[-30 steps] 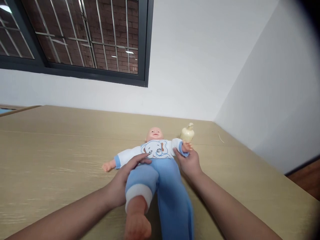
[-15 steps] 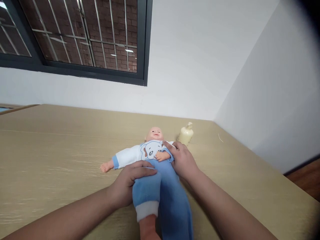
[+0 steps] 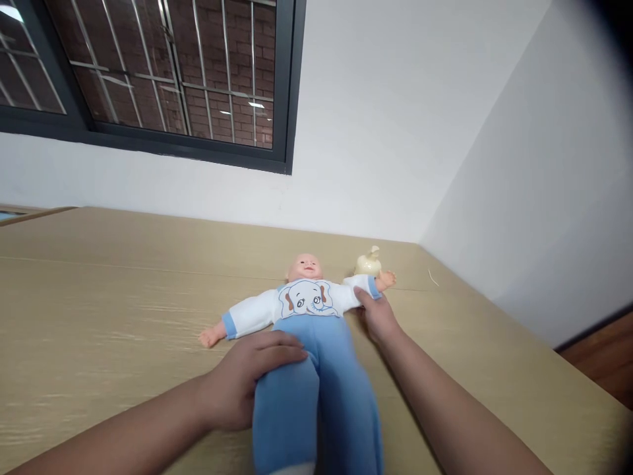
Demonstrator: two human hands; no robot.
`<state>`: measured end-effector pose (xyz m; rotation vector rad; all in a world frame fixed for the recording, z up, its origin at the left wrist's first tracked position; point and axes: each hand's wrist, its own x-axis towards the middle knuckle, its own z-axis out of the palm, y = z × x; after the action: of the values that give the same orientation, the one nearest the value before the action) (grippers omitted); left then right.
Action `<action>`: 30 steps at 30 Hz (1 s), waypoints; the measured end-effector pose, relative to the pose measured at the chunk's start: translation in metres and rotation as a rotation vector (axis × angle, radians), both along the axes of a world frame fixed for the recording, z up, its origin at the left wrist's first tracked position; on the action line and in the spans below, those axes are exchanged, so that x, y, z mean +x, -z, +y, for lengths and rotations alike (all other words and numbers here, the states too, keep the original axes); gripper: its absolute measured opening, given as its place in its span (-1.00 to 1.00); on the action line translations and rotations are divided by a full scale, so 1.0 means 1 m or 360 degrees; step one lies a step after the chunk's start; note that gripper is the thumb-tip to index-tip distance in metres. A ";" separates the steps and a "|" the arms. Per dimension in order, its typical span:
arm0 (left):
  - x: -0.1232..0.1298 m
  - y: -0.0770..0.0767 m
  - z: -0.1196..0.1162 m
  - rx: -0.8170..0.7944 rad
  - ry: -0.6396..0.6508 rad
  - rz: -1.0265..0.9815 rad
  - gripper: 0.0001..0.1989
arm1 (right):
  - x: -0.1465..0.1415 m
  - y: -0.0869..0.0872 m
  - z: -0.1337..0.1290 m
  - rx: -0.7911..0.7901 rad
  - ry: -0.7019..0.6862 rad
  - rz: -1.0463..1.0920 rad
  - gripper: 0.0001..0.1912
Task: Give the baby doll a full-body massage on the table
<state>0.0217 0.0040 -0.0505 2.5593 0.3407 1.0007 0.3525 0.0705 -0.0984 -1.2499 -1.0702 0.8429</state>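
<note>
A baby doll (image 3: 306, 300) lies on its back on a light wooden table (image 3: 99, 316), in a white top with a blue elephant print and blue trousers, arms spread out. My left hand (image 3: 247, 376) grips the doll's upper leg over the blue trousers. My right hand (image 3: 378, 316) holds the doll's outstretched arm at the sleeve cuff. A small cream bottle (image 3: 368, 262) stands just behind that arm, partly hidden by it.
The table runs into a corner of white walls (image 3: 395, 132) at the back and right. A barred dark-framed window (image 3: 173, 72) is set in the back wall. Wooden floor (image 3: 603, 356) shows beyond the table's right edge.
My right hand drew the doll's arm from across its chest back out to the right. The doll's raised leg came down flat, with my left hand still on it.
</note>
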 end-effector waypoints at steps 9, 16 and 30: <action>0.000 0.002 -0.006 0.0251 -0.0009 0.0315 -0.28 | 0.011 -0.008 -0.002 -0.0542 -0.0426 0.0267 -0.48; 0.000 -0.005 -0.003 0.0174 -0.0074 0.0575 -0.22 | 0.012 -0.011 -0.006 -0.0626 -0.0591 0.0133 -0.48; -0.018 -0.029 0.016 -0.0732 -0.0077 0.0350 -0.44 | -0.022 -0.038 -0.039 -0.0455 -0.0951 -0.0891 -0.77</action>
<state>0.0040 0.0199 -0.0217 2.2445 0.6166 0.5705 0.3304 0.0316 -0.0601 -1.4716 -1.8835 1.1547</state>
